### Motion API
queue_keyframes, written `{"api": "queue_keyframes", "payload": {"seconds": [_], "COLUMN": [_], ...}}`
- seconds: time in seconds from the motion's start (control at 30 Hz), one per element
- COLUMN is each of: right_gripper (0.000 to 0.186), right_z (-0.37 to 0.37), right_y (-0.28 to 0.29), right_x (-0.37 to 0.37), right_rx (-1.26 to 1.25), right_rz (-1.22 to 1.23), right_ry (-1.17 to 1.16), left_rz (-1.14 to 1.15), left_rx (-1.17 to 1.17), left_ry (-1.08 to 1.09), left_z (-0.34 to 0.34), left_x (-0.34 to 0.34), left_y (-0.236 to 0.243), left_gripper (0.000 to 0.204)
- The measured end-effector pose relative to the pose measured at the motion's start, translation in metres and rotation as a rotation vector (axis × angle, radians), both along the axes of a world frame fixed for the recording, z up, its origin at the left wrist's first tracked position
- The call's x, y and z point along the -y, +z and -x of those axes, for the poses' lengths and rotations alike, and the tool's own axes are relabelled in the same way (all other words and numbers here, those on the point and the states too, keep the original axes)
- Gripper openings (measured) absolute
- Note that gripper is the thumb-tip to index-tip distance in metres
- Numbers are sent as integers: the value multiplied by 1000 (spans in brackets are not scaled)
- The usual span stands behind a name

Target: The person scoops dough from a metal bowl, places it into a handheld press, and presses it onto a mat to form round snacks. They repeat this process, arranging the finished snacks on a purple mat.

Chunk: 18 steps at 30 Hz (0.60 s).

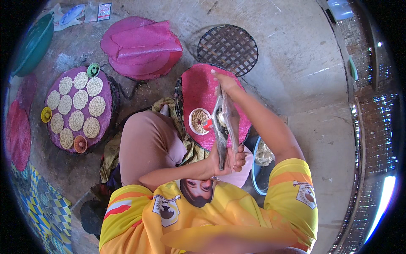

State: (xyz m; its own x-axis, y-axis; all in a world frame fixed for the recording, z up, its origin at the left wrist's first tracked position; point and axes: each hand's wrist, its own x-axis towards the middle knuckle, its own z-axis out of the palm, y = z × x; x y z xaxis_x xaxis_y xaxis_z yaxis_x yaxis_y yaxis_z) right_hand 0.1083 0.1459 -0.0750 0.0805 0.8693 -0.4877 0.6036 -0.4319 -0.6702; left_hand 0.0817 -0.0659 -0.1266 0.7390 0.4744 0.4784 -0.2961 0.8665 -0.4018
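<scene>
A two-part grey wooden hand press [231, 114] stands between my hands above a round tray [190, 84] covered with pink mesh cloth. Its halves are a little apart, with a whitish dough-like lump [222, 119] between them. My left hand [230, 161] is wrapped round the near end of the press. At the far end, my right hand [226, 83] grips it, some fingers reaching past the wood. On the cloth, just left of the press, sits a white bowl [198, 131] with pale strand-like bits inside and a small red piece [207, 124] at its edge.
At left, a purple-covered tray [84, 114] bears several pale noodle-like discs and green [93, 70], yellow [46, 114] and orange [80, 144] moulds. Pink cloths [141, 48] and a woven tray [227, 49] lie beyond. A blue basin [258, 178] with pale dough stands by my right elbow.
</scene>
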Motion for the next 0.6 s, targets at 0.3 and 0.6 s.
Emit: {"api": "queue_keyframes", "payload": {"seconds": [0.3, 0.6], "right_gripper": [62, 58], "right_z": [24, 19], "right_y": [15, 2], "right_x": [-14, -10], "right_rx": [84, 68], "right_rz": [-152, -323], "right_ry": [171, 91], "left_rz": [24, 112], "left_rx": [-171, -179], "left_ry": [18, -37], "left_z": [17, 14], "left_x": [-17, -11], "left_y": [-1, -12], "left_gripper": [52, 57]}}
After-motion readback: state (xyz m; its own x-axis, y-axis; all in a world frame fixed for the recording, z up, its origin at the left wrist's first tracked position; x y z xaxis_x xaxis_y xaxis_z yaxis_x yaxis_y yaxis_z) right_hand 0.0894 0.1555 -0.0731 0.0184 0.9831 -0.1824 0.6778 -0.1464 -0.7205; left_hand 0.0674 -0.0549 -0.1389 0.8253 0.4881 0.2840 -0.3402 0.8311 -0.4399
